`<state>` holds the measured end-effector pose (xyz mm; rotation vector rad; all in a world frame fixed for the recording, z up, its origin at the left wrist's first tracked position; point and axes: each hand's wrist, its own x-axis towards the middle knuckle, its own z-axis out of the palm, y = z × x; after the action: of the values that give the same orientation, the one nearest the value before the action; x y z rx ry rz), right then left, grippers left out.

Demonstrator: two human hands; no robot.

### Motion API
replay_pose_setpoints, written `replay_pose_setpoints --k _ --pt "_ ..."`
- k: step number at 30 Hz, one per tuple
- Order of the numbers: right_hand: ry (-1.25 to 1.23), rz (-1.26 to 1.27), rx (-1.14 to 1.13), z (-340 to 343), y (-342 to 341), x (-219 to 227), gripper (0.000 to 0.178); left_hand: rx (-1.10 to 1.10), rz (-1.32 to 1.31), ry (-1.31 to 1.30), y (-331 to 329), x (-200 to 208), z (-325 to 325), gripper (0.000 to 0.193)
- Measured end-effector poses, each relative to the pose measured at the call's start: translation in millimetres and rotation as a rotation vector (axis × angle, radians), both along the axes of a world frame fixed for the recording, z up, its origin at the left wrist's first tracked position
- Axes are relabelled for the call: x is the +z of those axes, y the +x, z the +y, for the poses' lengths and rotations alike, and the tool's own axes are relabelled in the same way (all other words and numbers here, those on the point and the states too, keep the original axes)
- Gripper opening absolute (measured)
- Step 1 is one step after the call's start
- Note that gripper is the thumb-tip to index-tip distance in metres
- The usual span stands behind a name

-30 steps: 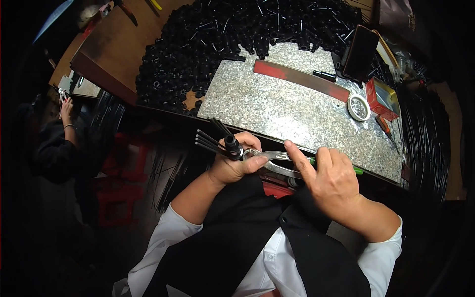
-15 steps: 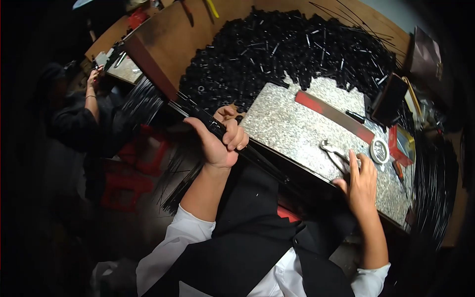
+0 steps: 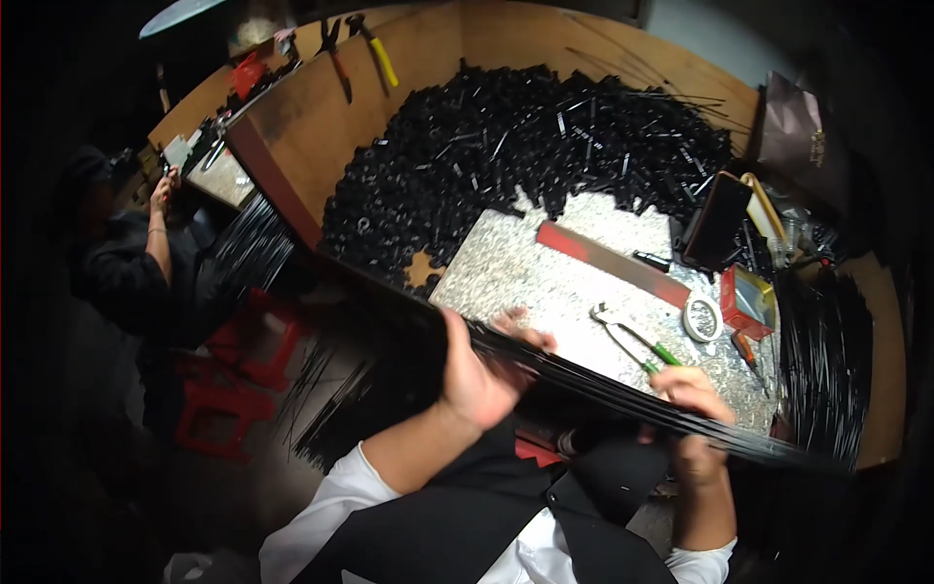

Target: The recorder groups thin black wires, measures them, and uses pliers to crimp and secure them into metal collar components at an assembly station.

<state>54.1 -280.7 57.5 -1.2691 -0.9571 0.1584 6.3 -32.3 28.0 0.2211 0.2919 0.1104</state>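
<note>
A bundle of long, thin black rods (image 3: 598,387) stretches across in front of me, sloping down to the right; its right end is smeared by motion. My left hand (image 3: 482,380) is wrapped round it nearer its left end, thumb up, fingers on the far side and blurred. Further right, my right hand (image 3: 696,419) is closed on the same bundle, its fingers over the top. Just beyond the right hand, pliers with green handles (image 3: 634,341) lie on the speckled worktop (image 3: 496,273), one handle partly behind my fingers.
A large heap of short black parts (image 3: 525,136) fills the back. On the worktop lie a red-ended flat bar (image 3: 613,263), a white ring (image 3: 701,317), a red box (image 3: 747,302) and an orange-handled tool (image 3: 747,352). More rods (image 3: 822,370) stand right. A co-worker (image 3: 146,253) sits left by red stools (image 3: 219,414).
The bundle has swung from pointing up and left to lying across the worktop's front edge. My right hand has left the spot beside the pliers and closed on the bundle. The view has shifted.
</note>
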Motion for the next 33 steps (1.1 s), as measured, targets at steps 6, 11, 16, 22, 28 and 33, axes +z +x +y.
replay_pose_setpoints --k 6,11,16,22,28,33 --pt "-0.280 -0.339 -0.037 6.4 26.9 75.0 0.025 -1.001 -0.486 0.778 -32.6 -38.9 -12.4 0.081" --pt "-0.802 -0.001 0.119 40.8 19.8 7.3 0.023 -0.396 -0.485 1.210 3.5 12.8 6.5 0.050" --pt "-0.974 0.010 0.329 66.9 16.1 -52.2 0.029 -0.090 -0.528 1.176 25.4 67.2 10.4 0.075" --pt "-0.968 -0.040 0.320 70.9 18.6 -54.8 0.034 -0.096 -0.639 1.016 41.9 74.2 15.6 0.029" --pt "-0.459 0.246 0.370 52.4 47.9 30.2 0.028 -0.267 -0.612 1.056 38.5 86.3 14.7 0.007" --pt "-0.211 0.348 0.245 65.7 46.0 49.3 0.011 -0.255 -0.653 1.160 38.1 92.6 7.3 0.005"
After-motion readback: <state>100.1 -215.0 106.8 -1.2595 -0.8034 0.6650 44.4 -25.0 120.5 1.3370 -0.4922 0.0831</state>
